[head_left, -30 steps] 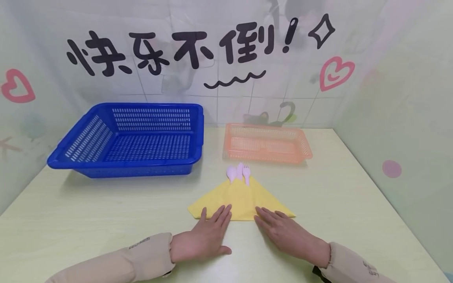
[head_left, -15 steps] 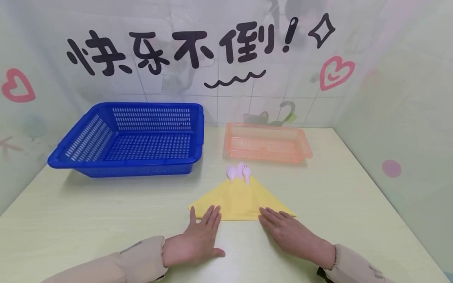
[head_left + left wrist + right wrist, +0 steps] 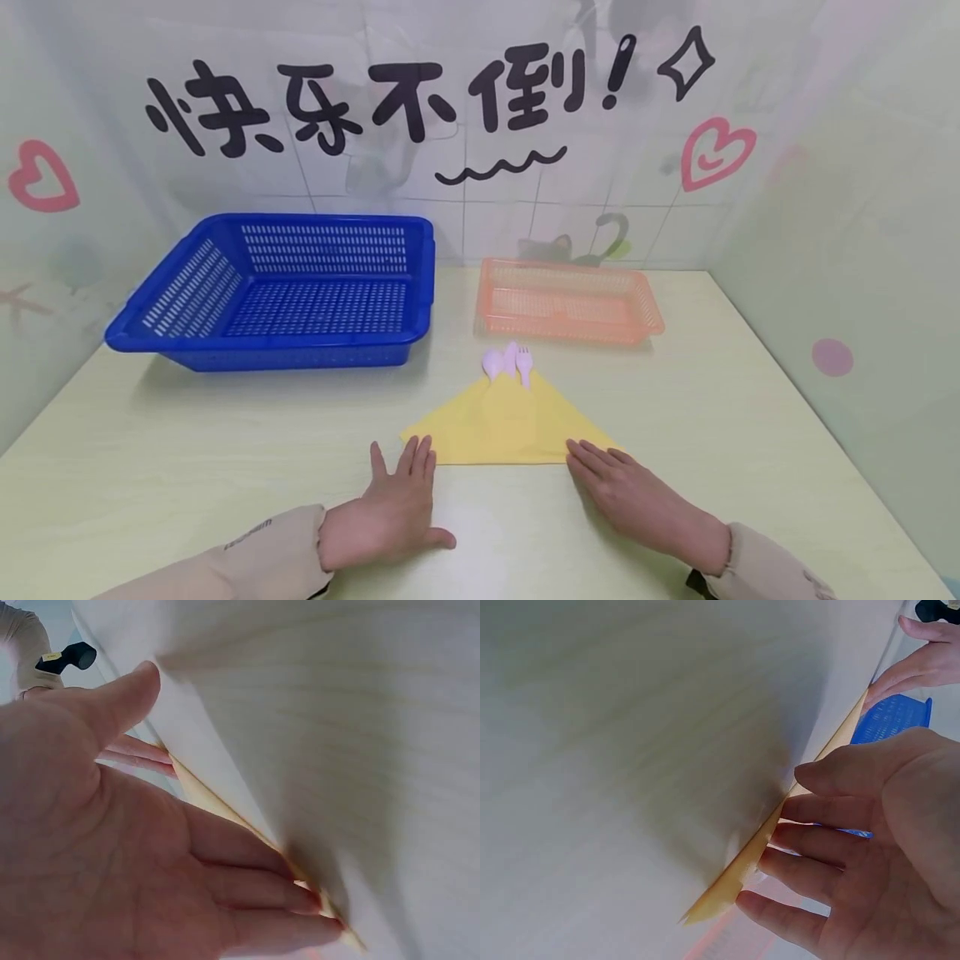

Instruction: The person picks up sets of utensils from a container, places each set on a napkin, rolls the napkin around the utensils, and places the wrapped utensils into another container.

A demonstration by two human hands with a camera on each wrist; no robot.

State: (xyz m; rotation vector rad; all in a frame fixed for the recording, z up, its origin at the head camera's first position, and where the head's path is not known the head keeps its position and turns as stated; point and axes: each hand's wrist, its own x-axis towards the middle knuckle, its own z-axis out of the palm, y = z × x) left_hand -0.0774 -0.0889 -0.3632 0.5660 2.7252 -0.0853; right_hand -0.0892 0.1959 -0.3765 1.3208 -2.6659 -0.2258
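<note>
Left hand [image 3: 392, 510] splayed, right hand [image 3: 643, 505] closer-fingered; both touch the yellow cloth [image 3: 498, 429], gripping nothing. Cloth lies between their fingertips, long edge running hand to hand; neither nearer.

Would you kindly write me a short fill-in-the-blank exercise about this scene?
1. The folded cloth touched by the left hand and right hand is coloured ____.
2. From the cloth poke a fork, a knife and a ____.
3. The larger basket's colour is ____.

Missing words: yellow; spoon; blue.
</note>
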